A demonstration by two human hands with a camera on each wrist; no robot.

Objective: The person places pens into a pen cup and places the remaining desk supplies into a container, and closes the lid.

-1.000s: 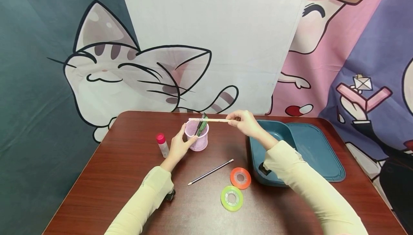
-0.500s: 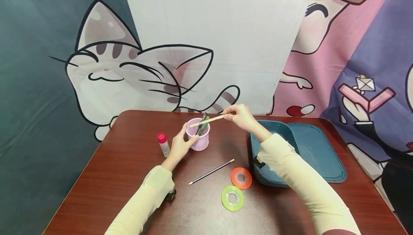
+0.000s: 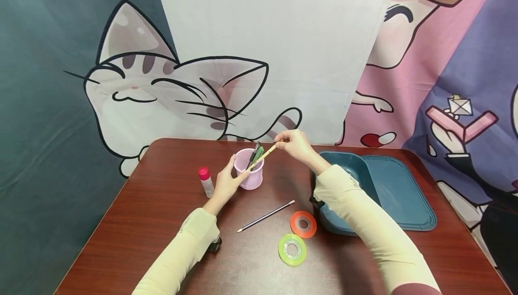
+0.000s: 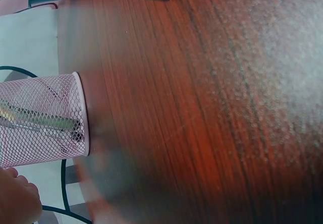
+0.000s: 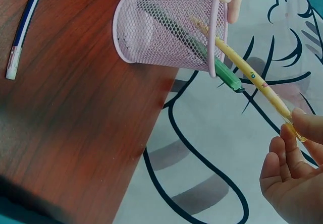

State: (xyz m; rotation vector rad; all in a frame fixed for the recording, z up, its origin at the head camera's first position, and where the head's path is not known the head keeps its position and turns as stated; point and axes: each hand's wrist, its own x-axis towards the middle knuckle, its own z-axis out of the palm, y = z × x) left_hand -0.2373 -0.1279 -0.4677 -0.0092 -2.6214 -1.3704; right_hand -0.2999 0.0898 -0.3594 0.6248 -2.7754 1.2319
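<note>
A pink mesh pen cup (image 3: 252, 181) stands upright at the back of the table, with a green pen (image 5: 229, 76) and a black pen (image 3: 256, 148) leaning in it. My left hand (image 3: 226, 181) grips the cup near its rim, thumb on the near side. Between thumb and fingertips, my right hand (image 3: 296, 145) pinches one end of a yellow patterned pen (image 5: 257, 80). That pen slants down to the left, and its lower end is inside the cup's mouth, showing through the mesh in the right wrist view.
Left of the cup stands a glue stick (image 3: 206, 181) with a red cap. A pencil (image 3: 265, 216), an orange tape roll (image 3: 296, 228) and a green tape roll (image 3: 283, 250) lie in front. A blue bin (image 3: 337, 228) and a flat blue lid (image 3: 404, 196) are at right.
My right hand has moved left, tilting the yellow pen from nearly level to steeply slanted, its lower end now in the cup. My left hand has stayed on the cup.
</note>
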